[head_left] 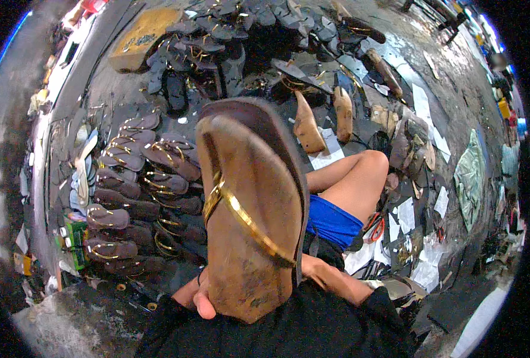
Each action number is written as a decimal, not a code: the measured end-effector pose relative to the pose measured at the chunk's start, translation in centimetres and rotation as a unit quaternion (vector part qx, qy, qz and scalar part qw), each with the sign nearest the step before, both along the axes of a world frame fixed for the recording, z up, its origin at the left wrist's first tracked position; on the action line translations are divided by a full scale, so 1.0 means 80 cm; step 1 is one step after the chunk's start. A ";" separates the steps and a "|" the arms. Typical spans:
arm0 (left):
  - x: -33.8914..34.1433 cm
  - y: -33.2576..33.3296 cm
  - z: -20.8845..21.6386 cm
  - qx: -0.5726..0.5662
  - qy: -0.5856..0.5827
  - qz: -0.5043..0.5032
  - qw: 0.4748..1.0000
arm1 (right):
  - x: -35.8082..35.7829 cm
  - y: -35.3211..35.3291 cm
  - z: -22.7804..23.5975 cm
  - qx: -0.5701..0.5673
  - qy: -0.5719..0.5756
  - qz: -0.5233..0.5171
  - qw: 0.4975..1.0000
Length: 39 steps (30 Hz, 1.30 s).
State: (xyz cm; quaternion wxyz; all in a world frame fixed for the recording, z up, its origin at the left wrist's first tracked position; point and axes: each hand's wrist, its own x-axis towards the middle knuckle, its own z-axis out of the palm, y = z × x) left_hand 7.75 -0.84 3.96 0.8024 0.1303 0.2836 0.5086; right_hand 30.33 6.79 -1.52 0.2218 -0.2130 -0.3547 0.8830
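Observation:
Close in front of me is a sandal with a dark sole (286, 140), fitted on a worn brown wooden shoe last (250, 238). A shiny gold strap (247, 221) runs in a V across the last. My left hand (203, 303) grips its lower left end; the thumb shows at the edge and the other fingers are hidden behind. My right hand (308, 267) meets the sandal's lower right edge, its fingers hidden behind it.
Rows of dark gold-strapped sandals (122, 155) lie at left, with more sandals (217, 36) piled at the far side. Two wooden lasts (343, 113) rest beyond my bent leg (354, 179). Orange-handled scissors (374, 228), paper scraps (405, 215) and a greenish cloth (470, 179) lie at right.

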 end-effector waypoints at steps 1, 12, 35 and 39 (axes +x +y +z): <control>0.002 0.006 0.002 0.017 0.024 0.019 0.999 | -0.002 0.008 0.002 0.021 -0.052 0.012 0.998; 0.048 0.165 -0.009 0.148 0.429 0.158 0.877 | 0.000 0.061 0.057 0.437 -0.282 -0.101 0.848; 0.073 0.069 0.023 0.104 0.318 -0.218 0.917 | 0.051 -0.030 0.083 -0.236 0.165 -0.389 0.875; 0.071 0.069 0.043 0.050 0.277 -0.175 0.943 | 0.040 -0.017 0.085 -0.219 0.295 -0.353 0.861</control>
